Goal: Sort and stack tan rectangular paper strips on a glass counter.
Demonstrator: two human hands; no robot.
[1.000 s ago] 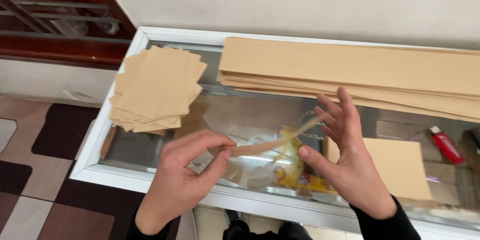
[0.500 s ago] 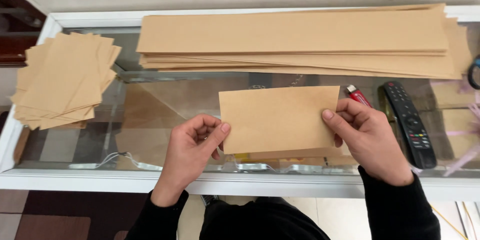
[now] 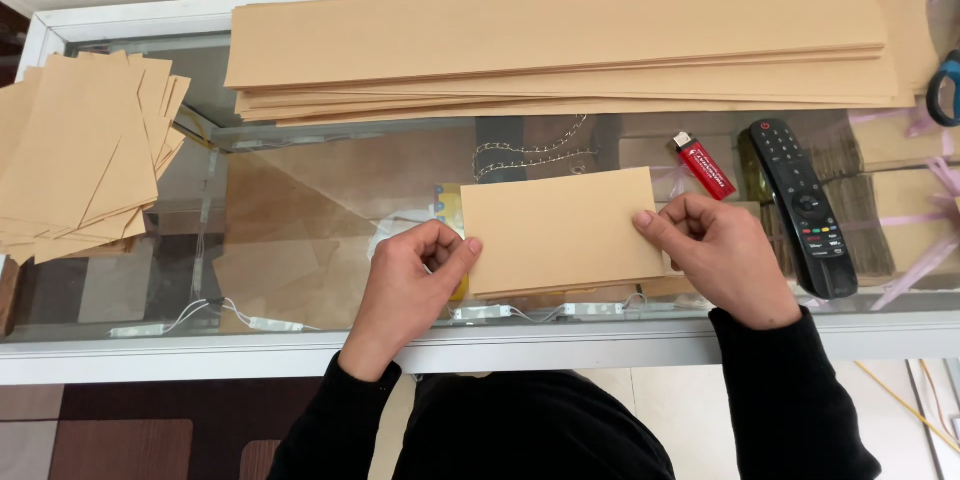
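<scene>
A folded rectangular sheet of tan kraft paper (image 3: 560, 230) is laid flat on the glass counter top (image 3: 330, 190), near its front edge and at the middle. Its left edge is pinched by the left hand (image 3: 415, 280), thumb on top and fingers curled closed beneath. Its right edge is gripped by the right hand (image 3: 715, 255), whose fingers are bent over the paper. A stack of long tan paper strips (image 3: 560, 40) is seen at the far side. A fanned pile of folded tan sheets (image 3: 85, 155) is placed far left. A red lighter (image 3: 705, 165) and a black remote control (image 3: 800, 205) are found just right of the right hand.
</scene>
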